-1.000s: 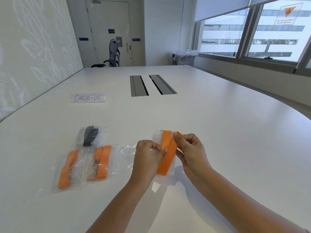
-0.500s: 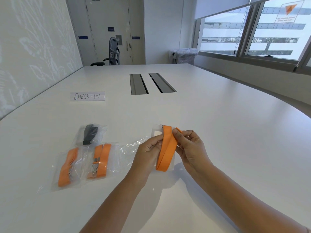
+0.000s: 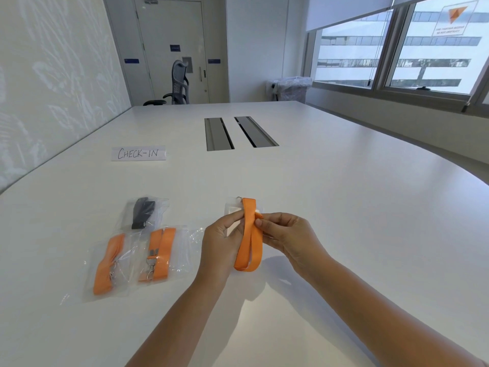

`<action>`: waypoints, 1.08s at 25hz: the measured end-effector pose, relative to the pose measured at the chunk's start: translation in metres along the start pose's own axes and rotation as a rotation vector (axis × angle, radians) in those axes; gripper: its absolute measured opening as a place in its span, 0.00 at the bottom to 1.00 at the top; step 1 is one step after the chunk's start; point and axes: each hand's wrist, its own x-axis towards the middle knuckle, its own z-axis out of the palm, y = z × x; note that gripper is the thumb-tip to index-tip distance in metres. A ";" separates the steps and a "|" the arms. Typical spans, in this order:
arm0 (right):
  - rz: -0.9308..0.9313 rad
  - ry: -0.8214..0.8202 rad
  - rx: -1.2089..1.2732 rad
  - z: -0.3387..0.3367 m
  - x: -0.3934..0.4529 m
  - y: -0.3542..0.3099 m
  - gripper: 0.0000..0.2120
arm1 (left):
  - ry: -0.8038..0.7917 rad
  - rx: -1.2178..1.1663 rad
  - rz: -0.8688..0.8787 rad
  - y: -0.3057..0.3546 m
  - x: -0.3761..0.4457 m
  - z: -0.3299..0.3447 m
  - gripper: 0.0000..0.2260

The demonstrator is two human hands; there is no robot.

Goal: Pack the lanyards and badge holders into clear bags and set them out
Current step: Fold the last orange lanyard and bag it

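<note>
three filled clear plastic bags are lying on the white table (image 3: 344, 207) at the left: two holding folded orange lanyards (image 3: 108, 263) (image 3: 158, 254), and one behind them holding a black lanyard (image 3: 141, 215). just right of them, the left hand (image 3: 221, 245) is pinching a clear badge holder (image 3: 234, 211) and a folded orange fabric lanyard (image 3: 248, 239). the lanyard's long axis is running toward and away from the person, loop end nearest. the right hand (image 3: 288, 235) is pinching its upper fold.

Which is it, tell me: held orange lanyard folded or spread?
Folded: the orange lanyard hangs doubled in a loop, pinched between left hand and right hand.
</note>
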 end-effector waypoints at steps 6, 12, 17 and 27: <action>-0.001 0.014 -0.177 0.001 0.000 0.000 0.06 | -0.036 0.045 -0.033 -0.006 0.002 0.001 0.11; -0.073 -0.017 -0.277 0.004 -0.001 0.002 0.05 | 0.009 0.138 0.030 -0.008 0.003 0.000 0.12; -0.091 -0.006 -0.313 0.005 -0.001 0.004 0.03 | -0.038 0.237 0.051 -0.011 0.008 -0.003 0.09; -0.128 0.006 -0.222 0.004 0.000 0.005 0.11 | 0.109 0.440 0.217 -0.017 0.015 -0.012 0.02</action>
